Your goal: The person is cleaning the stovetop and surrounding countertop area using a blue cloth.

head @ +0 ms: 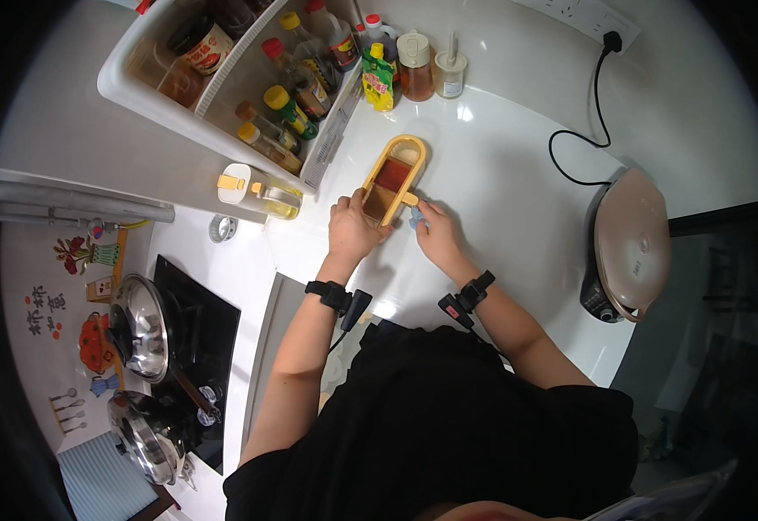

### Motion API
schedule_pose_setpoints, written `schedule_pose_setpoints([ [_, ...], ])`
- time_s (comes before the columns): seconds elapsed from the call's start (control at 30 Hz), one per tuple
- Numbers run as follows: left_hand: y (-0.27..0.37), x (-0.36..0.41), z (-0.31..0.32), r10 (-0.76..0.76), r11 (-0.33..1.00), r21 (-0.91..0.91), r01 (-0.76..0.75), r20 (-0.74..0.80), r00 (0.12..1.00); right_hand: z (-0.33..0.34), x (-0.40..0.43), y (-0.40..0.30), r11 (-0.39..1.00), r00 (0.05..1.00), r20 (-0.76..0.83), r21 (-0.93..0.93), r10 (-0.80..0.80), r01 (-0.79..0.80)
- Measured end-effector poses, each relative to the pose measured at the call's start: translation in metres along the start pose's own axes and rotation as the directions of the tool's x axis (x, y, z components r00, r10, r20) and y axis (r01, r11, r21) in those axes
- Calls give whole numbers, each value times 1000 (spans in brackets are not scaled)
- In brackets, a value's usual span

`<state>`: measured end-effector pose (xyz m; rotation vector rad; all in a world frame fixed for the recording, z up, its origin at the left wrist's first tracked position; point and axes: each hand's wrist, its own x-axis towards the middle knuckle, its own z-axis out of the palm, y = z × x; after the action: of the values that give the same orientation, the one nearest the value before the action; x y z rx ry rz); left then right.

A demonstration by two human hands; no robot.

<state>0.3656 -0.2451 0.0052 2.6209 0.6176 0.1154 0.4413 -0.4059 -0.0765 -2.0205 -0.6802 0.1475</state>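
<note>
A long seasoning box with a yellow rim (416, 139) and rounded ends lies aslant on the white countertop. Inside it, one compartment looks red (392, 174), the one nearer me brown (379, 203), and the far end pale. My left hand (353, 228) grips the box's near end, fingers over its left side and thumb at the near tip. A yellow tab (410, 198) sticks out from the right side. Close to that tab, my right hand (440, 238) pinches a small light-blue cloth (420, 218), partly hidden by the fingers.
A white rack (333, 140) of sauce bottles stands at the back left, beside an oil dispenser (261, 189). Jars (416, 68) line the wall. On the right sits an electric griddle (632, 244) with a black cord (597, 98). Lidded pans (138, 325) occupy the cooktop at left.
</note>
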Motion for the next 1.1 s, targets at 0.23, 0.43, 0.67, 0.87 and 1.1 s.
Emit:
schedule_pose_setpoints([
  [0.23,-1,-1,1,-10,1000,-7,10,-9,1000,-25,19,-19,906,942,329,-414,62,85],
  [0.43,2,-1,-5,-25,1000,-19,25,2,1000,-30,45,-39,680,856,496,-677,142,280],
  [0.67,0,-4,-3,-35,999,-5,35,13,999,-50,33,-17,767,880,473,-552,-34,326],
  [0.87,5,0,-5,-42,999,8,42,22,999,-37,32,-6,883,894,329,257,303,-394],
  [1.1,6,-2,-7,-54,998,40,52,48,997,-14,4,-1,949,980,135,263,145,-177],
])
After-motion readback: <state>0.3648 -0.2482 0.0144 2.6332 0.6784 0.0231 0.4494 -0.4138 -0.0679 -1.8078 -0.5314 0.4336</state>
